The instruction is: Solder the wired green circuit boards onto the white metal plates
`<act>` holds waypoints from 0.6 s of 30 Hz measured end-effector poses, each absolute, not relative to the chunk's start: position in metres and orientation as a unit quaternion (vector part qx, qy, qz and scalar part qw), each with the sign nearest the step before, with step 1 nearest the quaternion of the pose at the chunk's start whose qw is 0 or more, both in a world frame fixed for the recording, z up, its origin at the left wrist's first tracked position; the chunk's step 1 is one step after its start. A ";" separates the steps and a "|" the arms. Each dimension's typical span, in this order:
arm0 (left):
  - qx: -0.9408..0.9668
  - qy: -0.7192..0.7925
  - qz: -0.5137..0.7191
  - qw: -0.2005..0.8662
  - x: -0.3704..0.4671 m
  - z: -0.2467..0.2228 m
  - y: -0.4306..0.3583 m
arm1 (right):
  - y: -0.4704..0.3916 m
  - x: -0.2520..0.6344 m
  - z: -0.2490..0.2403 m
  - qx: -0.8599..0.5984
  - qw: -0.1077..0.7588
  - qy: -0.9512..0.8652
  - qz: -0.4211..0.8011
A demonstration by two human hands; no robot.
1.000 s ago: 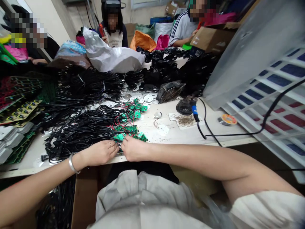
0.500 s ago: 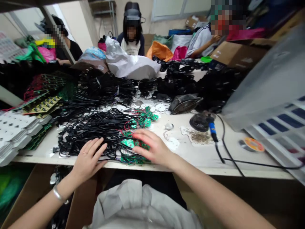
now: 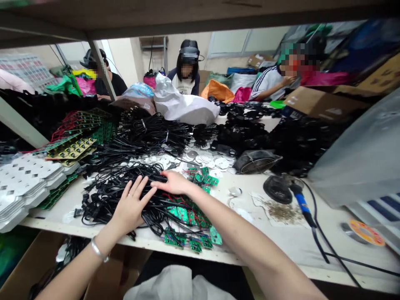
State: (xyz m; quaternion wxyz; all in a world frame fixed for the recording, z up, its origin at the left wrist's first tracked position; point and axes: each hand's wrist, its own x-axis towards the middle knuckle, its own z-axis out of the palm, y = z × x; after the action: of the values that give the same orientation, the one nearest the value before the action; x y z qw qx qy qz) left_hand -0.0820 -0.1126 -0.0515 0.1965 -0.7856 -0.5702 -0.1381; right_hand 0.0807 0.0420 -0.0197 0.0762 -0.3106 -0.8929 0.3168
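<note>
A heap of black power cords (image 3: 112, 187) with plugs at the left end lies on the bench in front of me. Small green circuit boards (image 3: 179, 213) with red wires are at the cords' right end, some close to the front edge. My left hand (image 3: 133, 204) rests flat on the cords, fingers spread, a bracelet on its wrist. Across the upper part of the same heap reaches my right hand (image 3: 171, 182), its visible fingers apart and touching the cords. Part of the boards is hidden under my right forearm.
A soldering iron (image 3: 303, 206) stands right, near a solder spool (image 3: 364, 232) and a small fan (image 3: 258, 161). Stacked white panels (image 3: 28, 179) are at left. White discs (image 3: 200, 158) and more cord bundles (image 3: 150, 129) lie behind. Several people sit across the bench; a shelf (image 3: 200, 14) hangs overhead.
My right hand has moved from the circuit boards up and left onto the cords. The left hand stays on the cords. The boards look more spread out, and the camera view has tilted up.
</note>
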 end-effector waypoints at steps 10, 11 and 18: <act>-0.829 -0.490 -0.146 0.228 -0.082 -0.049 -0.083 | -0.009 0.095 -0.012 -0.220 0.111 -0.940 0.235; -0.828 -0.489 -0.142 0.235 -0.081 -0.049 -0.082 | -0.012 0.094 -0.012 -0.217 0.115 -0.943 0.226; -0.838 -0.494 -0.144 0.181 -0.074 -0.034 -0.069 | -0.018 0.097 -0.021 -0.252 0.135 -0.935 0.212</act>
State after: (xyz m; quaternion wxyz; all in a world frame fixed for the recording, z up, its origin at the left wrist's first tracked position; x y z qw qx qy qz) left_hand -0.0738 -0.0690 -0.0345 0.1812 -0.8383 -0.4936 -0.1445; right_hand 0.0966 -0.0185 -0.0210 0.1346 -0.2520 -0.9345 0.2123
